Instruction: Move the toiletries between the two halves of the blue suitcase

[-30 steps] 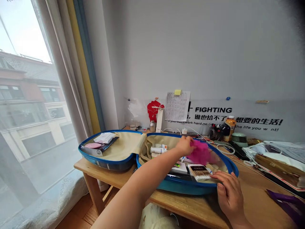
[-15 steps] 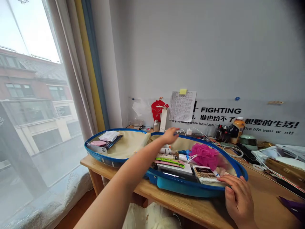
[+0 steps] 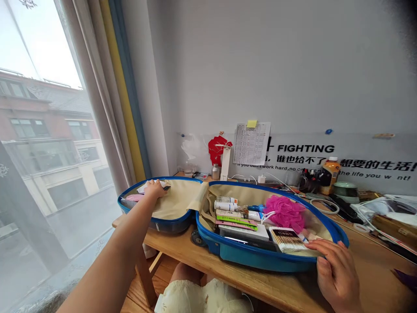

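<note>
The blue suitcase (image 3: 267, 262) lies spread open on the wooden counter (image 3: 381, 274), reaching from left of centre to the lower right of the head view. Its shell is a glossy teal blue with a brighter blue rim, the lining is plain cream, and a dark wheel (image 3: 197, 238) shows at the near edge between the halves.

The smaller half, left of centre, carries a white packet (image 3: 142, 189) and a pink item (image 3: 134, 197) close together near its left end. The left hand (image 3: 154, 190) covers part of the packet; I cannot tell whether its grip is closed on it.

The larger half, right of centre, is well filled: white tubes (image 3: 226, 206) at its left, green and pink sachets (image 3: 237, 221) in front of them, then a white box (image 3: 244, 231). A fluffy magenta bath puff (image 3: 286, 212) with a white cord sits to the right, and a clear-fronted pack of cotton swabs (image 3: 288, 240) with a black label lies before it. At lower right, the right hand (image 3: 339, 269) rests at the near rim, its grip loose and holding nothing, fingers slightly apart.
</note>
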`<state>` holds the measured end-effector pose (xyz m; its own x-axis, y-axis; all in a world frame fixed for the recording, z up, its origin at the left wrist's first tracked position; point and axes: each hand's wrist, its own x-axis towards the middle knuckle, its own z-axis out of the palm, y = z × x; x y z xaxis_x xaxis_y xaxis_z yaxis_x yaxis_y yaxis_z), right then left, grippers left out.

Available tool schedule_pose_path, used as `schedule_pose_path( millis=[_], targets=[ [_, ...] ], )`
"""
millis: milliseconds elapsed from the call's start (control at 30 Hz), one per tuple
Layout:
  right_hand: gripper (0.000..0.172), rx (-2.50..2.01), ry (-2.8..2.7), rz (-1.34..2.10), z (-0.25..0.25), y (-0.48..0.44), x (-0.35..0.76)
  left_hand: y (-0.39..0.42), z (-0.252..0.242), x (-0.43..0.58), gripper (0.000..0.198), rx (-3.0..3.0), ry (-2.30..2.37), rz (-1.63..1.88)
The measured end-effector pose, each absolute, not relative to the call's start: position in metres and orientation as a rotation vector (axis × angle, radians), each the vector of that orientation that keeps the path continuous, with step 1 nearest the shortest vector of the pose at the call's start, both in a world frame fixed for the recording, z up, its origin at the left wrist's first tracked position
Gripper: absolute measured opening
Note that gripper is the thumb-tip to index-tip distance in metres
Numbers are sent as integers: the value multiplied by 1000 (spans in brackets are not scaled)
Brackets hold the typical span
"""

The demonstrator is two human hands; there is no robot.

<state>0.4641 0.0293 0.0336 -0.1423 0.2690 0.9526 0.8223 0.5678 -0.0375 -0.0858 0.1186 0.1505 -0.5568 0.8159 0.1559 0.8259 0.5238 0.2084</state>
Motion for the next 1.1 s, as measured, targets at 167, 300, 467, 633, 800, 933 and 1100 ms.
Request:
schedule_pose_path(
  millis=[167, 300, 467, 633, 800, 933, 1100],
  targets=[
    [30, -869, -1692, -654, 36, 29, 464, 119, 137, -102, 84, -1451, -2714, -359],
    [31, -866, -1696, -676, 38, 28, 463, 121, 129, -106, 63, -1457, -2686, -433],
    [30, -868, -1702, -676, 40, 27, 461, 118, 136, -107, 46, -1410, -2654, -624],
    [30, -880, -1695, -662, 40, 26, 460, 113, 166, -98, 38, -1397, -2556, -919],
    [31, -890, -1701, -623, 36, 28, 463, 123, 196, -50, 45, -1608, -2317, -1216],
    [32, -923, -1688, -598, 32, 29, 464, 135, 199, 26, 45, -1948, -2055, -1359],
    [30, -902, -1694, -627, 34, 28, 463, 142, 176, 138, 44, -2389, -1726, -1329]
  ],
)
